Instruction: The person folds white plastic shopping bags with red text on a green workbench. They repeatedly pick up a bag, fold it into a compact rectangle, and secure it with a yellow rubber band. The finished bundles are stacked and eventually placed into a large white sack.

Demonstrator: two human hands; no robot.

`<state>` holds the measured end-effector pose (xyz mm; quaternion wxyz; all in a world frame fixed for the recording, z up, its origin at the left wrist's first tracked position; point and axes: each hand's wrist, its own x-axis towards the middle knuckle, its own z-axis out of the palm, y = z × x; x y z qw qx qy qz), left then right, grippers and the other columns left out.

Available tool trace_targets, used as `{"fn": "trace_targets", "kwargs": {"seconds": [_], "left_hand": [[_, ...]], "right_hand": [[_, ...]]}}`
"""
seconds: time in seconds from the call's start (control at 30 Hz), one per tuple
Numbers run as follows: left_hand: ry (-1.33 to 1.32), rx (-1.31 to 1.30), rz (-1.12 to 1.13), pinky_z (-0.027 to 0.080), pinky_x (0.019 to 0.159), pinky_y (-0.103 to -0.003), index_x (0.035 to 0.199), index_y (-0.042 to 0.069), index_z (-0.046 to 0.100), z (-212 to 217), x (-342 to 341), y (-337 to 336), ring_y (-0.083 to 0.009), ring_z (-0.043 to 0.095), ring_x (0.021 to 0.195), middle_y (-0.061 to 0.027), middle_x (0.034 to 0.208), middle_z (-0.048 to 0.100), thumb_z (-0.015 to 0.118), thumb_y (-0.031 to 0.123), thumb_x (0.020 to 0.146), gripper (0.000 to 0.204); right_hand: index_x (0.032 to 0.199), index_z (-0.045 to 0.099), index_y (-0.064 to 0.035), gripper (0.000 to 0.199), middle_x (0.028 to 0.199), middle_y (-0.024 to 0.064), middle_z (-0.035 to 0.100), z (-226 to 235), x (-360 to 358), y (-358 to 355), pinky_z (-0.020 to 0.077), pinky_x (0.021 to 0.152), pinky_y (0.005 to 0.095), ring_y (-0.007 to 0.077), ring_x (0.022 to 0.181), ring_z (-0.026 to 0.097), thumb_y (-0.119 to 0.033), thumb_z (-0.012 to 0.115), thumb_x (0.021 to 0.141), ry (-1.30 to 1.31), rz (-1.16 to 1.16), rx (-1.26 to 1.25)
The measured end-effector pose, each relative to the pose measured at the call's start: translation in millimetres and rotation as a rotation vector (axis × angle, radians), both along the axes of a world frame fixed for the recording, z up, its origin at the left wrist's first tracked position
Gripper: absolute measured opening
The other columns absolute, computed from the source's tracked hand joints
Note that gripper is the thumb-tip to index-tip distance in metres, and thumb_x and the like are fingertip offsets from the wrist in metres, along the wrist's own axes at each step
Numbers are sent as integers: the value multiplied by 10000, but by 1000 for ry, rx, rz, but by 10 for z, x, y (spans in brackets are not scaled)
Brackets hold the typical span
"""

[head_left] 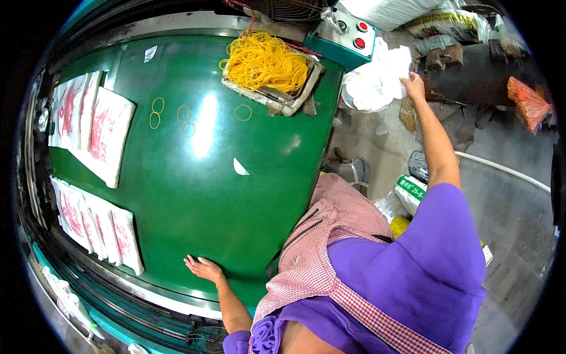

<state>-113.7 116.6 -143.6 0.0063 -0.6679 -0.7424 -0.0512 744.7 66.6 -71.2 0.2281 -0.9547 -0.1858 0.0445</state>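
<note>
Over the near part of the green tabletop (236,200), my left hand (204,269) is open with its fingers stretched out, holding nothing. To its left lies a row of flat white plastic bag packs (97,227) with red print. Another overlapping group of the same packs (106,135) lies farther back on the left. My right arm reaches out to the far right, where my right hand (414,87) pinches the edge of a crumpled white plastic bag (383,74). That bag is part of a white heap beside the table. The fingertips are partly hidden.
A tray (289,106) heaped with yellow rubber bands (265,62) sits at the table's far edge. Loose bands (243,112) and a white scrap (240,167) lie on the green surface. A control box (345,38) with red buttons stands behind. Sacks (410,192) crowd the floor at right.
</note>
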Motion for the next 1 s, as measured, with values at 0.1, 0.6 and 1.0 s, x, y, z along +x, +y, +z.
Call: {"fn": "trace_targets", "kwargs": {"seconds": [0.1, 0.6, 1.0], "left_hand": [[-12, 1, 12, 284, 1043, -478, 1340, 70, 400, 27, 0, 2, -341, 336, 1295, -163, 1415, 355, 357, 330, 976, 449], [5, -36, 197, 208, 1087, -460, 1407, 106, 327, 47, 331, -117, -322, 236, 1360, -113, 1484, 253, 323, 299, 977, 472], [-61, 21, 188, 195, 1089, -483, 1397, 108, 349, 45, 363, -98, -321, 241, 1364, -113, 1479, 274, 376, 256, 936, 485]], "right_hand": [[1255, 475, 35, 625, 1205, 243, 552, -326, -86, -70, 438, 906, 384, 325, 1095, 558, -304, 667, 766, -136, 102, -220], [1113, 531, 11, 391, 1060, 126, 557, -120, -3335, 1144, 487, 727, 302, 196, 932, 563, -221, 670, 829, 595, 408, 380], [912, 648, -1, 155, 822, 102, 638, -330, -3117, 1174, 467, 655, 269, 167, 711, 598, -139, 612, 850, 240, 465, 313]]}}
